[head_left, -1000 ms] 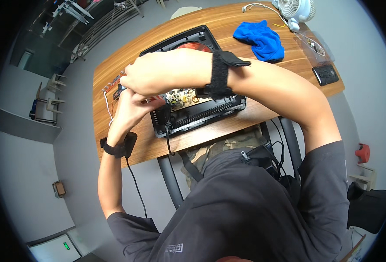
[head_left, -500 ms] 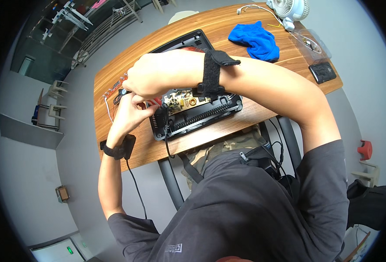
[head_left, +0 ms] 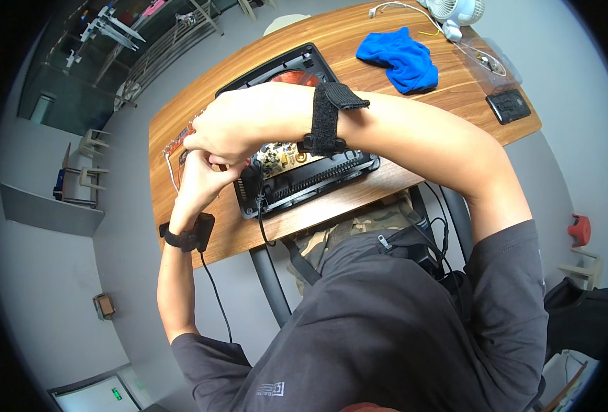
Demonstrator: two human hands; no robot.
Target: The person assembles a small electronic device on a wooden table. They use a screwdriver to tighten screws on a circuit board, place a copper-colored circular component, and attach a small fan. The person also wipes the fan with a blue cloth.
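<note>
An opened black appliance housing [head_left: 311,62] lies on the table, with a copper coil [head_left: 296,78] and a tan circuit board [head_left: 287,161] inside. My right hand [head_left: 232,123] reaches across the housing to its left end, fingers curled and pressed close to the left hand. Below it, my left hand [head_left: 204,175] is closed too, with thumb and fingertips pinched together. Whatever they grip is hidden between them; only a bit of red shows by the left fingertips. A black power cord [head_left: 260,206] hangs from the housing's near left corner.
A narrow red circuit strip [head_left: 177,142] with a white wire lies left of my hands. Farther right on the wooden table [head_left: 331,34] are a blue cloth [head_left: 400,62], a small white fan [head_left: 458,14], a clear tray [head_left: 486,65] and a black phone-like device [head_left: 509,107].
My right hand has shifted slightly left and down, closer over the left fingers. More of the copper coil shows, and less of the red piece.
</note>
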